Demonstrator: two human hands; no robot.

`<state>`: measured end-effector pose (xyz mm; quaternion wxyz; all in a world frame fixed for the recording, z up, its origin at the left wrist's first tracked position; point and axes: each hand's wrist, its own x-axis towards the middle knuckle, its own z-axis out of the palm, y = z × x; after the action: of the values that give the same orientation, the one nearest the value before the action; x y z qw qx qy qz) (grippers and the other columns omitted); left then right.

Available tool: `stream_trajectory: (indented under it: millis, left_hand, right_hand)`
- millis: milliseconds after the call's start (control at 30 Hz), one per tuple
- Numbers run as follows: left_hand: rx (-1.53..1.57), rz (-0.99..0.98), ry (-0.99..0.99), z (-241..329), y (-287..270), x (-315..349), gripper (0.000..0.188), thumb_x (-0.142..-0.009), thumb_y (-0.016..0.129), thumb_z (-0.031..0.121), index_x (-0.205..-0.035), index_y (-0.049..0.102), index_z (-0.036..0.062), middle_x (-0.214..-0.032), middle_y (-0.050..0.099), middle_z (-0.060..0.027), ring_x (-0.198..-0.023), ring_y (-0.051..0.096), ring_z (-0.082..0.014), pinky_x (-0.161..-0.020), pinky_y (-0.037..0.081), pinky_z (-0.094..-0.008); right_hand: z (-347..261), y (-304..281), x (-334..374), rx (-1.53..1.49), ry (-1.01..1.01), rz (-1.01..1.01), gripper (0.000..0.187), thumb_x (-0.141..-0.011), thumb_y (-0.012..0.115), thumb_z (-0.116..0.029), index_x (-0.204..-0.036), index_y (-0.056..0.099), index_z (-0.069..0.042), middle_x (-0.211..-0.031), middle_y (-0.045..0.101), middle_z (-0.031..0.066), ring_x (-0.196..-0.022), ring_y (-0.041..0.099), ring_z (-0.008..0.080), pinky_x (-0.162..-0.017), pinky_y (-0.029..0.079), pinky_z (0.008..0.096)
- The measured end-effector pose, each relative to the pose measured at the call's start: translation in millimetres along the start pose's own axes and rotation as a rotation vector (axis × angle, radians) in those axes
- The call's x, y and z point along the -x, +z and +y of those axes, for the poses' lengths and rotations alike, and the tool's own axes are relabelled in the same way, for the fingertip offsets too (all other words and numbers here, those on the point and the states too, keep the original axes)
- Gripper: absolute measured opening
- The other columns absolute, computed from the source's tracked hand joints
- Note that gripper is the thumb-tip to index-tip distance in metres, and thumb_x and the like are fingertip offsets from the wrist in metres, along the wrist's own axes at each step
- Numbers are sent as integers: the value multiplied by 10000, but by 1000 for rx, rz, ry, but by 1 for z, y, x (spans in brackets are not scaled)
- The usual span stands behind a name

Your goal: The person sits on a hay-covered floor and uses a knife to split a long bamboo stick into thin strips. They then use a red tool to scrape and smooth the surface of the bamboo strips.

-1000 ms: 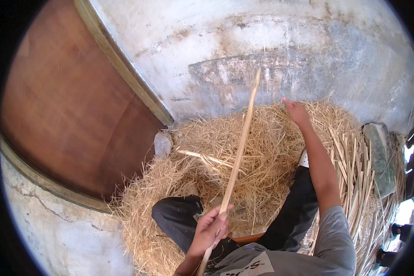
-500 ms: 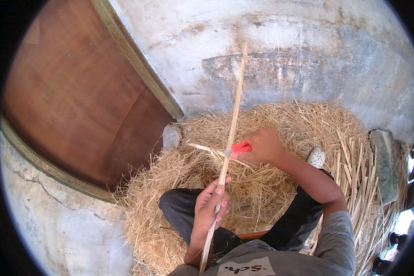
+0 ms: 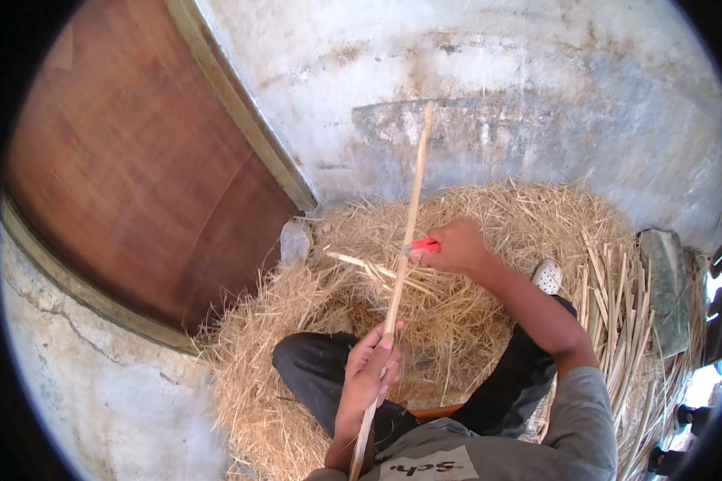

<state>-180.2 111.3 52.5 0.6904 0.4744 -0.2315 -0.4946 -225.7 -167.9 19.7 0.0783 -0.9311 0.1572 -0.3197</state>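
Note:
A long, pale, narrow strip of wood or bamboo (image 3: 415, 188) runs upward from beside my body, its far end in front of the wall. My left hand (image 3: 369, 373) is wrapped round the lower part of this strip. Higher up, my right hand (image 3: 460, 247) grips a red-handled tool (image 3: 427, 244). The tool's small greyish end lies against the strip; its exact kind is too small to tell. Just below the tool, a short split piece (image 3: 361, 262) with shavings lies crosswise behind the strip.
Straw-like shavings (image 3: 457, 345) are heaped around my legs. Several long strips (image 3: 618, 297) lie at the right beside a grey-green stone slab (image 3: 667, 293). A brown door panel (image 3: 152, 160) stands at the left, with a pale stone (image 3: 295, 240) at its corner. A stained wall (image 3: 537, 104) rises ahead.
The strip's far end has come lower, toward me. My right hand and the red-handled tool sit slightly farther up the strip. The left hand keeps its hold.

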Motion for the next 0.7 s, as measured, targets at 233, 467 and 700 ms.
stream_trajectory:
  millis: [233, 467, 700]
  left_hand:
    - [-40, 46, -19, -2, -6, 10, 365, -1010, 463, 203, -1311, 446, -4, -667, 422, 29, -436, 335, -31, -443, 288, -192]
    - [-105, 14, -57, -8, 3, 22, 347, -1008, 453, 190, -1285, 466, -18, -642, 423, 25, -417, 327, -35, -429, 282, -185]
    - [-47, 113, -116, -12, 3, 33, 331, -991, 481, 172, -1271, 485, -4, -620, 414, 30, -388, 306, -30, -454, 295, -190]
  right_hand:
    - [-20, 3, 3, 81, -62, -93, 692, -740, 541, -759, -550, 595, -96, -452, 509, 84, -426, 548, 279, -416, 420, 397]
    - [30, 16, -24, -60, 426, -78, 735, -822, 411, -772, -702, 668, -94, -582, 591, 74, -512, 591, 211, -444, 448, 364]
    - [30, -11, -22, -40, 469, -466, 744, -845, 362, -772, -806, 729, -126, -565, 579, 67, -562, 605, 182, -509, 484, 328]
